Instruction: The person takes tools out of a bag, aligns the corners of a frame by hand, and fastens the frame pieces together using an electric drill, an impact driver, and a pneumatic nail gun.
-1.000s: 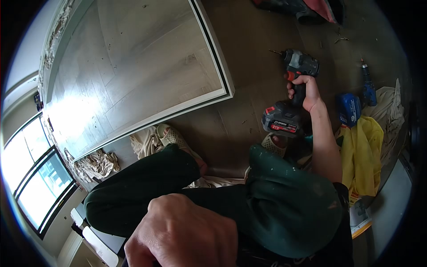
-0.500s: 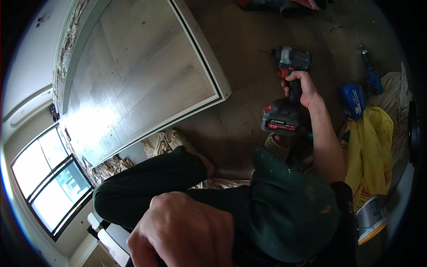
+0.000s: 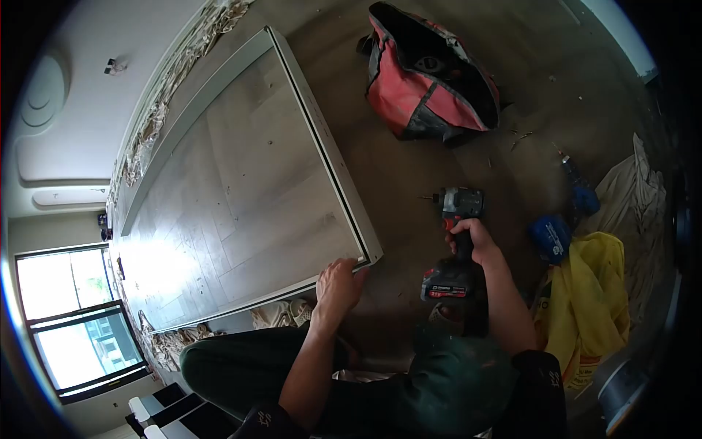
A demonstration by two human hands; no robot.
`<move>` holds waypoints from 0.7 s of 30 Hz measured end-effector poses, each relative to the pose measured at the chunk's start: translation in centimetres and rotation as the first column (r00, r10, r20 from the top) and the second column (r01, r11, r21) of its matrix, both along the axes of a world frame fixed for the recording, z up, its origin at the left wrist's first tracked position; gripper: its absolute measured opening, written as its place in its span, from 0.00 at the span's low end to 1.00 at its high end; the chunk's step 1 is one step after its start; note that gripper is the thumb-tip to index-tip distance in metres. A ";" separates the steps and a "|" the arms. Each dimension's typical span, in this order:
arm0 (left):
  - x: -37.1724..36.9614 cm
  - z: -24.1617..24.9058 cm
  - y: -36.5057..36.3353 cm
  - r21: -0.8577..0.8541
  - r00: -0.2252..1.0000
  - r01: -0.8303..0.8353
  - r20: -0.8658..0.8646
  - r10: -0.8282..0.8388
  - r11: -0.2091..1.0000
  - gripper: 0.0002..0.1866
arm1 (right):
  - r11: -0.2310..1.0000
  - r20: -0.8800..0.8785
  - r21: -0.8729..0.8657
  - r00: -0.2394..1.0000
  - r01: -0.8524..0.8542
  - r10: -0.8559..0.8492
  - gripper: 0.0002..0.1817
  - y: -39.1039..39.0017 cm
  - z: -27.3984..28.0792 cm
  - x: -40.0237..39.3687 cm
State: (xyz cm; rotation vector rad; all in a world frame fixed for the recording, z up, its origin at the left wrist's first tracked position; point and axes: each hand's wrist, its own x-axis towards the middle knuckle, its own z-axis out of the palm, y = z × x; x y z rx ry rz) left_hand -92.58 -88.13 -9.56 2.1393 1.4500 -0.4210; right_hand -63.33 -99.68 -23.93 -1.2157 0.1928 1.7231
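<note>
A black cordless impact driver [image 3: 461, 249] with red trim and a battery marked 21V is in my right hand [image 3: 479, 240]. The fingers of that hand wrap its handle below the trigger. A thin bit sticks out of the chuck and points left, toward a large white frame [image 3: 316, 135], with a gap between them. My left hand [image 3: 338, 285] is at the near corner of this frame, its fingers curled over the rail and its thumb out to the right. The floor shows through the frame; the undersides of the left fingers are hidden.
A red and black tool bag [image 3: 424, 88] gapes at the top. Several loose bits [image 3: 521, 137] lie on the floor near it. At the right are a blue drill [image 3: 578, 186], a yellow bag [image 3: 589, 285] and a crumpled drop cloth [image 3: 636, 183].
My left hand has gone from close under the camera to the frame's corner. The view has shifted, bringing the whole tool bag into sight. The impact driver stays in my right hand.
</note>
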 end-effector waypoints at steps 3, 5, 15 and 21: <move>-0.4 0.1 0.6 -0.036 0.993 -0.072 0.086 0.075 0.997 0.17 | 1.000 -0.035 -0.024 0.999 0.000 -0.001 0.12 -0.5 -1.3 -0.3; -0.3 0.4 1.2 -0.031 0.995 -0.025 0.095 0.028 0.999 0.17 | 0.999 -0.052 -0.035 0.998 0.033 -0.035 0.10 -0.7 -1.4 -0.5; 6.2 8.3 1.1 0.008 0.960 0.010 0.279 -0.011 1.000 0.21 | 0.981 -0.003 -0.019 0.981 0.191 -0.192 0.07 0.7 -0.6 -2.4; 14.3 17.8 -3.9 0.198 0.601 0.713 0.321 -0.732 0.673 0.20 | 0.955 0.154 0.115 0.944 0.275 -0.291 0.12 5.6 -0.8 -2.5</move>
